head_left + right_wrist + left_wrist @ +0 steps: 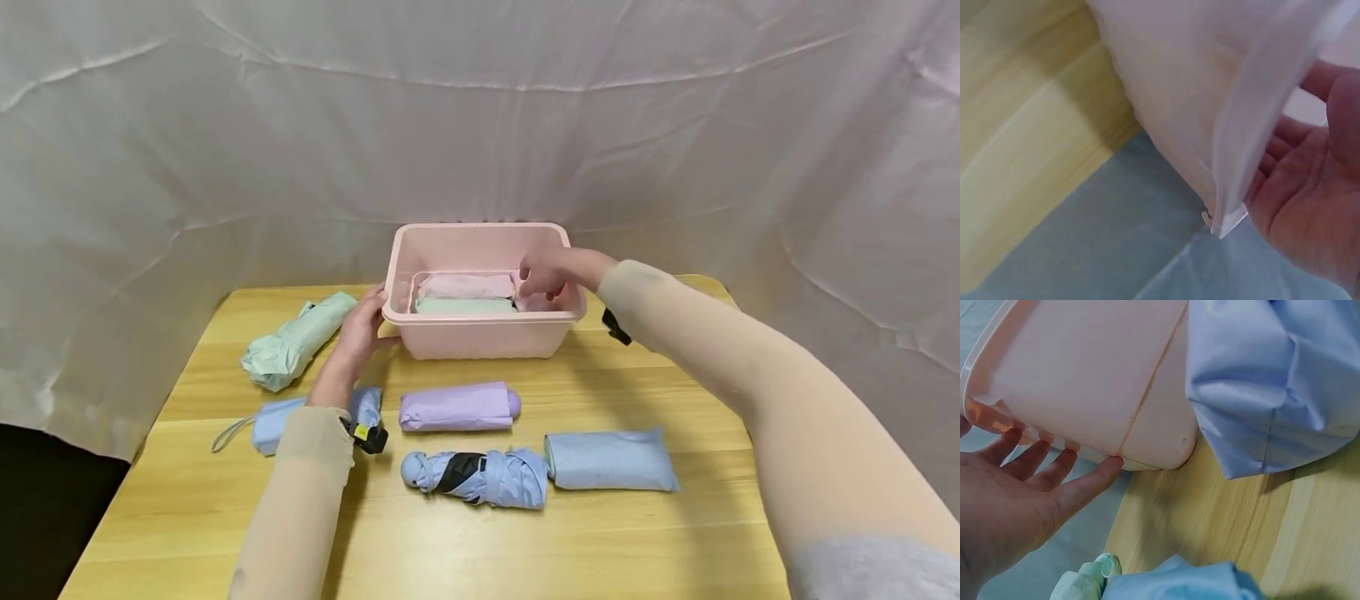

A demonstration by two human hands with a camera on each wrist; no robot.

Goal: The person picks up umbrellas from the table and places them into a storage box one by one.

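Wooden surface, white drape behind. Left hand, fingers spread, steadies bin; right hand, grip loosely curled and empty, should seat umbrellas flat.

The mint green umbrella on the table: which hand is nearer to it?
Left. The left hand rests on the pink bin's left rim, just right of the mint green umbrella; the right hand reaches inside the bin, farther away.

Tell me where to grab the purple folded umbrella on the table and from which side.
Grip the purple umbrella around its middle, coming from above. It lies flat on the table, long axis left to right, with bare wood in front and behind, so fingers probably fit over both long sides. The rounded handle end at its right looks too small to hold well.
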